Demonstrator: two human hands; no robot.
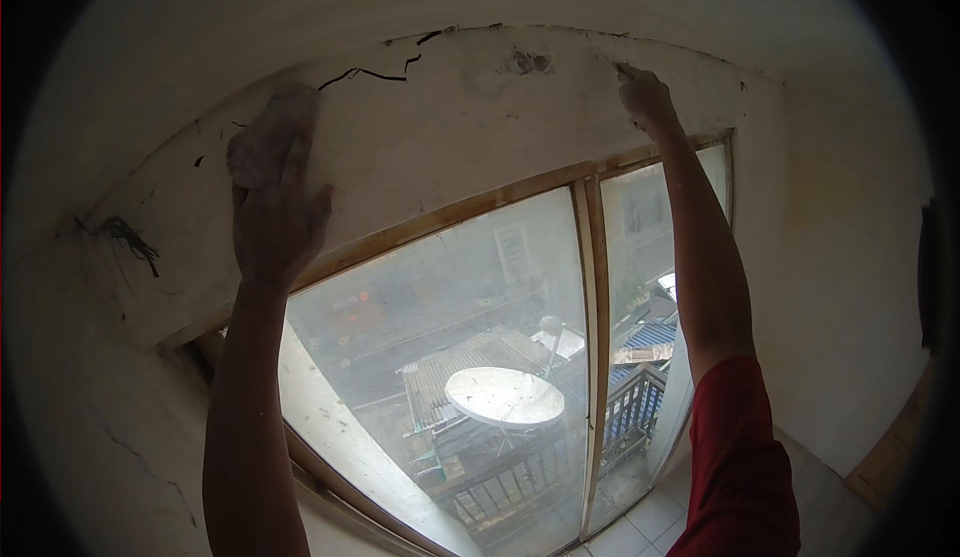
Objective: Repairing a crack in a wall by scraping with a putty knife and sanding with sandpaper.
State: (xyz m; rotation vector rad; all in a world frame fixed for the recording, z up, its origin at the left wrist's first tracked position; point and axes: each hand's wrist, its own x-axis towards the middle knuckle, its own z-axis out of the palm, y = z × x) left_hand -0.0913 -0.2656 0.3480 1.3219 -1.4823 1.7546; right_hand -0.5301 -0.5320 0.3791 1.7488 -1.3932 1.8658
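My left hand [277,219] is raised to the wall above the window, thumb out to the right. It holds a pale, greyish flat piece with a rounded lump [268,147]; its exact kind is hard to make out. My right hand [648,100] is up at the wall's top right, with fingers curled closed and their tips near the surface. A thin end seems to stick out toward the wall, too small to name. Between the hands runs a jagged dark crack [362,73] in the wall [440,137]. A rough, chipped patch [528,61] lies left of my right hand.
Below the hands is a window with a worn wooden frame [590,357] and dusty panes. Through the glass show a white satellite dish [505,397], corrugated roofs and a railing [635,407]. Dark wires [130,237] stick out of the wall at the left.
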